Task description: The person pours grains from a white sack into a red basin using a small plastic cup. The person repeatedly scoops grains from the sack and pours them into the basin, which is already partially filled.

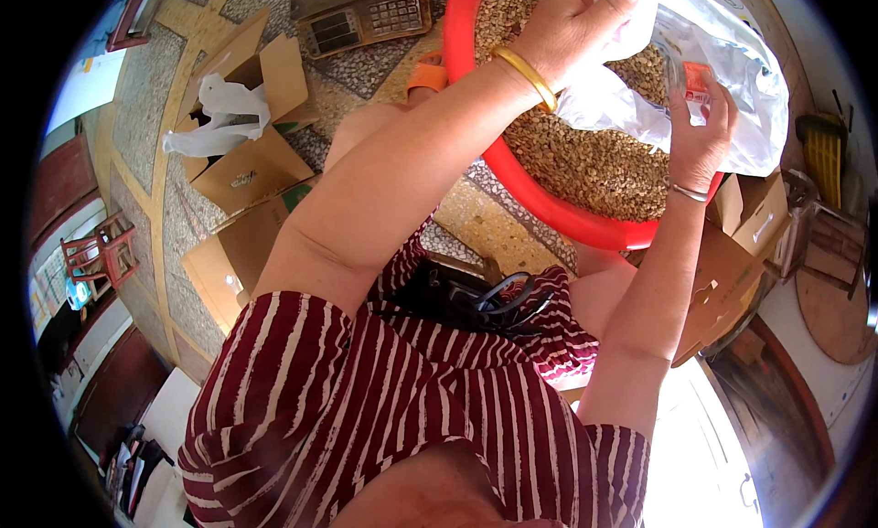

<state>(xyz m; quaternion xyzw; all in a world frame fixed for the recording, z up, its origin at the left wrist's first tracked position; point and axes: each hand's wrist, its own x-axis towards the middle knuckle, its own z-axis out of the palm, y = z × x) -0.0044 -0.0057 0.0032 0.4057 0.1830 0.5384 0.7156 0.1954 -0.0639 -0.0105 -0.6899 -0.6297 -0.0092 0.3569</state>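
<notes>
Upper right of the frame, hands apart: left hand [578, 32] and right hand [703, 135] grip crinkled plastic bag [757, 126] over coarse tan pieces [585, 176]; round tub's [547, 210] smooth red rim curves beneath, speckled floor [166, 71] stretching far left.

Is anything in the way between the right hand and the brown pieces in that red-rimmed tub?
Seemingly yes: the translucent plastic bag spreads beyond the right hand, hiding the upper right of the red-rimmed tub in this view. Lower left of the bag, the brown pieces lie uncovered.
</notes>
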